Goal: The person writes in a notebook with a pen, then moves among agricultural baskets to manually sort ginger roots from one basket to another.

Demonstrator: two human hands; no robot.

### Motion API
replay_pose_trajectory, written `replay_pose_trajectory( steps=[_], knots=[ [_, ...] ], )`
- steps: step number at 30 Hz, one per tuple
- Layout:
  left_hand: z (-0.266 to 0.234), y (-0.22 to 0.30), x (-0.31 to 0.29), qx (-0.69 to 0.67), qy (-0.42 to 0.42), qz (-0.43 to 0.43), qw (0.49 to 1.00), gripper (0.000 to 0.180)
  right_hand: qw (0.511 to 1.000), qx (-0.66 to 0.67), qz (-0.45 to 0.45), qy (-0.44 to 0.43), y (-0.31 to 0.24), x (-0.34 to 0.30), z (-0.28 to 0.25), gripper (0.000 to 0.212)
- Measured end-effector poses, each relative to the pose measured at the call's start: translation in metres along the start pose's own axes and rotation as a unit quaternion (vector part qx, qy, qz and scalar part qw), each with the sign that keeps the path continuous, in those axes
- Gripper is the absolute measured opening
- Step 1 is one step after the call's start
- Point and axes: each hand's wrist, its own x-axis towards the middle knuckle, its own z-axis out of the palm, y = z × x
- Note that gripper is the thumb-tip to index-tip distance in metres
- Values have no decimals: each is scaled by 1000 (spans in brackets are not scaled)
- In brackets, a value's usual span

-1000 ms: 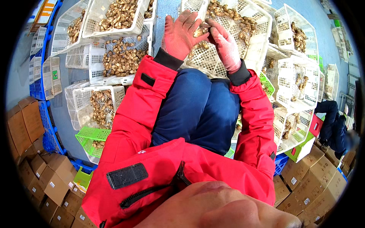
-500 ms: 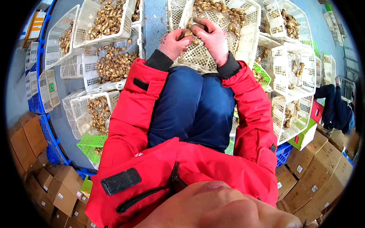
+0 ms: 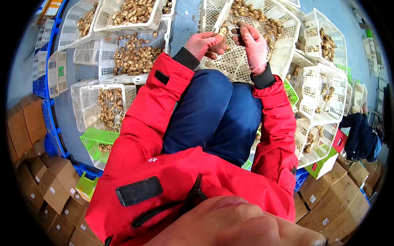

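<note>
Over a white mesh crate (image 3: 234, 61) my left hand (image 3: 205, 44) pinches a small pale-brown mushroom (image 3: 223, 30) between thumb and fingers. It wears a pinkish glove with dirty, dark fingertips. Just to its right, a short gap away, my right hand (image 3: 253, 43) wears the same kind of glove. Its fingers are curled in, and whatever they may hold is hidden. Brown mushrooms (image 3: 256, 14) lie along the far and right parts of the crate, beyond both hands. The crate's near mesh floor shows below my hands.
White crates of mushrooms (image 3: 137, 57) stand stacked at left, with more crates (image 3: 322, 96) at right. A green crate (image 3: 96, 143) sits at lower left. Cardboard boxes (image 3: 336, 197) are piled at both lower sides. Another person in dark clothes (image 3: 361, 135) is at far right.
My hands, together around a mushroom before, have drawn apart; the mushroom now shows in my left hand. The whole view has shifted, so the crates appear further right.
</note>
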Motion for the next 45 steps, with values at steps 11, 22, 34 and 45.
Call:
replay_pose_trajectory(
  steps=[11,22,34,45],
  knots=[
    [-38,-10,-36,-90,27,33,995,33,998,9,52,-29,1,0,1,32],
    [-19,-9,-34,43,88,152,984,33,978,-153,-49,-136,-33,-16,62,33],
    [-12,-7,-60,366,230,189,881,32,982,-141,-1,-122,-12,-21,58,33],
    [-257,-40,-336,313,440,86,838,39,987,-142,-69,-21,-15,11,-28,32]
  ],
)
